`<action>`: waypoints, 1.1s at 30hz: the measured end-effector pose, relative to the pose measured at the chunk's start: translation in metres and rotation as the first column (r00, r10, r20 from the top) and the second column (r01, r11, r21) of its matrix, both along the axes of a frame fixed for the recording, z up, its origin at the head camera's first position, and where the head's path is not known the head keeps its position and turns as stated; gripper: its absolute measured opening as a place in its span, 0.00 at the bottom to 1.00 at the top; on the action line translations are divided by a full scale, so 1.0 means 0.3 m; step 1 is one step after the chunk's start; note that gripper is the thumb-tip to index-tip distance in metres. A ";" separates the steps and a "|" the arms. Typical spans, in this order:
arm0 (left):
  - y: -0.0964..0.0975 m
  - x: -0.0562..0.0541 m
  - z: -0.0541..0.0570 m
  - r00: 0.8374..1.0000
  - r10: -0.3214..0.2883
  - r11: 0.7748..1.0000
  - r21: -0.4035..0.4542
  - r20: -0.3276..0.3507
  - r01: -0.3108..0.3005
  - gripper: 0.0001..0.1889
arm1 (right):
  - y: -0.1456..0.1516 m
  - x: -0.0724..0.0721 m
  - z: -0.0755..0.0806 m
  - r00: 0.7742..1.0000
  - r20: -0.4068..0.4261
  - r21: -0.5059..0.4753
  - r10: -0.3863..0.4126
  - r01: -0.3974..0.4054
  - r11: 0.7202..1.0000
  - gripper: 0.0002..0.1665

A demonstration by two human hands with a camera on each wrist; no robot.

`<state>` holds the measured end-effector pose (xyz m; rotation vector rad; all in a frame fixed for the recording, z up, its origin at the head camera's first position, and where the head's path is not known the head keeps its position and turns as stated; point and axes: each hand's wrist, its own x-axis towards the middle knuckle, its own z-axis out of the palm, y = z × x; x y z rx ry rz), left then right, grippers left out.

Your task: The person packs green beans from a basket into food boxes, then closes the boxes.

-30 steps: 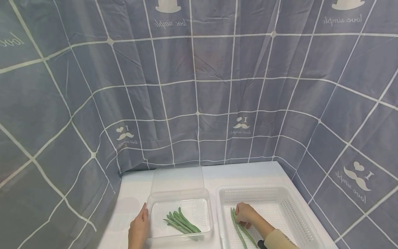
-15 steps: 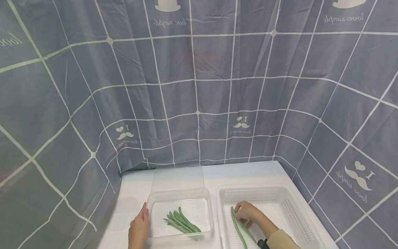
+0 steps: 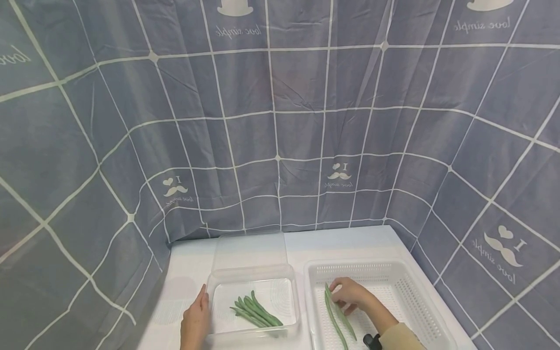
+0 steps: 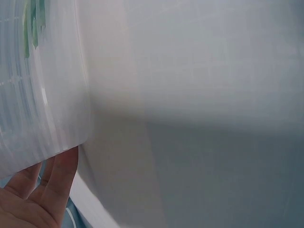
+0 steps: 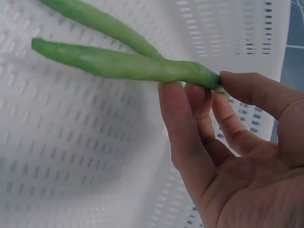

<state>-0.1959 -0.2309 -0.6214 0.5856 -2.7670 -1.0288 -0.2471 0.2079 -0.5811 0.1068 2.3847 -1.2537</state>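
Note:
My right hand (image 3: 350, 294) is over the white perforated basket (image 3: 391, 291) and pinches one end of a green bean (image 5: 118, 65) between thumb and fingers. A second green bean (image 3: 333, 318) lies beside it in the basket; in the right wrist view this other bean (image 5: 102, 23) passes behind the held one. My left hand (image 3: 195, 321) rests against the left side of a clear plastic box (image 3: 251, 273), fingers extended. In the left wrist view its fingertips touch the box's lower edge. Several green beans (image 3: 258, 312) lie bunched inside the box.
Behind the box a clear flat lid (image 3: 249, 250) lies on the white table (image 3: 341, 243). Box and basket stand side by side, with a narrow gap between. A grey checked curtain (image 3: 302, 136) encloses the back and both sides.
My right hand has moved slightly away from me and up, drawing the pinched green bean with it, its lower end lifting forward. The left hand and box stay put.

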 end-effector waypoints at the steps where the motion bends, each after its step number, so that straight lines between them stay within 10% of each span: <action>1: 0.000 0.000 0.000 1.000 -0.001 1.000 0.002 0.003 0.001 0.30 | 0.001 -0.002 0.006 1.000 0.000 -0.010 0.001 -0.001 1.000 0.18; 33: 0.007 -0.004 -0.001 1.000 0.018 1.000 0.006 0.013 -0.018 0.29 | -0.107 -0.083 0.167 0.996 -0.018 -0.405 0.085 -0.085 0.910 0.27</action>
